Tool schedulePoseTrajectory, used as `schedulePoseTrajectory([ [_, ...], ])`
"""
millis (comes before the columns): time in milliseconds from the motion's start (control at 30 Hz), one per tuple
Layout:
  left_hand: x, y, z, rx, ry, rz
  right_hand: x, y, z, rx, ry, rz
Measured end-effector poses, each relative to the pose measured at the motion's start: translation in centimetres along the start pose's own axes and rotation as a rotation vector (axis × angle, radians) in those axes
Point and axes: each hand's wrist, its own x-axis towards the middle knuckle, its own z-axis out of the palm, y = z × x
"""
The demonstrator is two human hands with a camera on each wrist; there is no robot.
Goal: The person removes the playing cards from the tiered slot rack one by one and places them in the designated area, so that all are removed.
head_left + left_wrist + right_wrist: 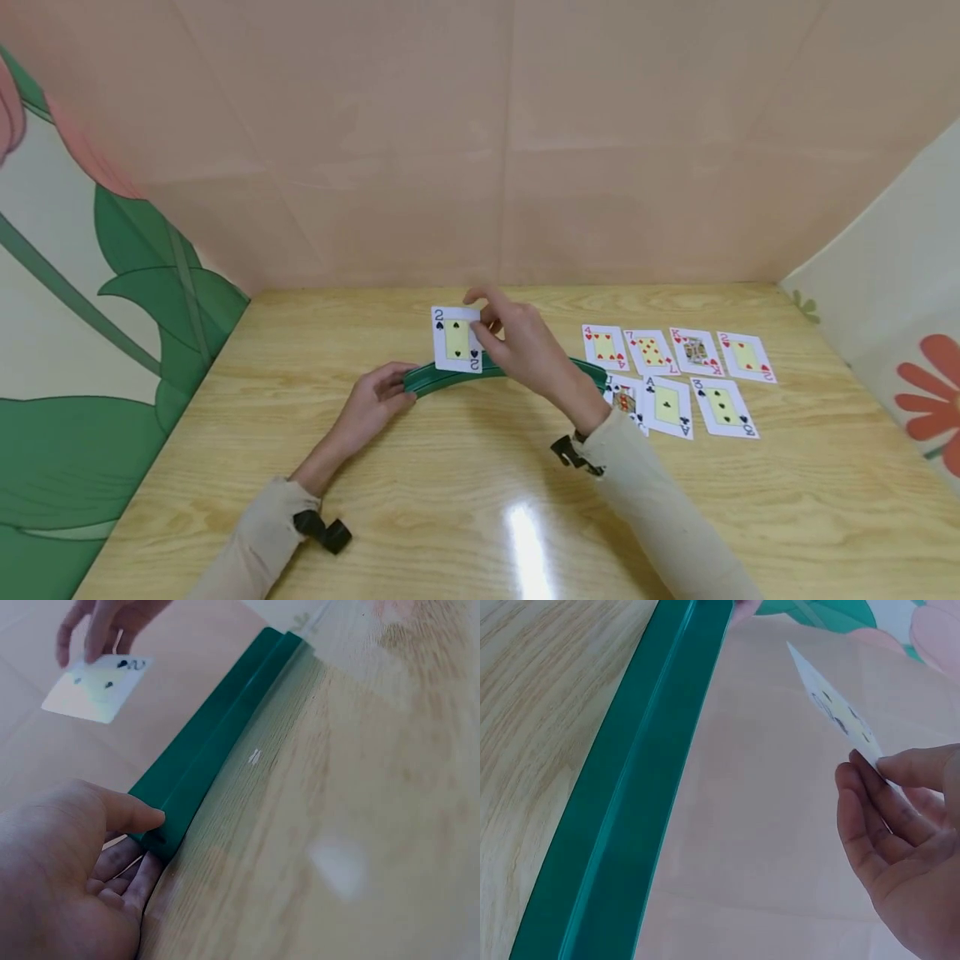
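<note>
A curved green card holder (442, 380) with a groove along its length stands on the wooden table. At its left end my left hand (375, 408) grips it, thumb on the near face and fingers behind, as the left wrist view shows on the holder (217, 742). My right hand (525, 346) pinches the two of spades (456, 340) by its right edge, between thumb and fingers. In the head view this playing card overlaps the holder's left part, face toward me. The right wrist view has the card (840, 712) nearly edge-on, beside the holder (622, 787).
Right of the holder lie two rows of face-up cards. The back row has the four of hearts (604, 347), a seven, a king and a red two (747, 357). In front are a jack partly behind the holder's right end, the ace of clubs (667, 406) and a black three (723, 407).
</note>
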Motion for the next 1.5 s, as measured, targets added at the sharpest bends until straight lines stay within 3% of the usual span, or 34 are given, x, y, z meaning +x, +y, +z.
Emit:
schedulePoseTrajectory([
  [267, 0.1, 0.3, -0.1, 0.014, 0.009, -0.013, 0.2, -0.1, 0.1, 0.019, 0.058, -0.056],
  [667, 0.0, 0.3, 0.2, 0.002, 0.006, -0.006, -0.2, -0.3, -0.2, 0.053, 0.105, -0.04],
  [1167, -0.1, 0.1, 0.0, 0.013, -0.002, -0.004, -2.3, -0.8, -2.0, 0.024, 0.121, -0.026],
  [1500, 0.0, 0.0, 0.0, -0.004, -0.002, 0.015, -4.5, -0.9, -3.4, -0.062, 0.124, -0.02],
])
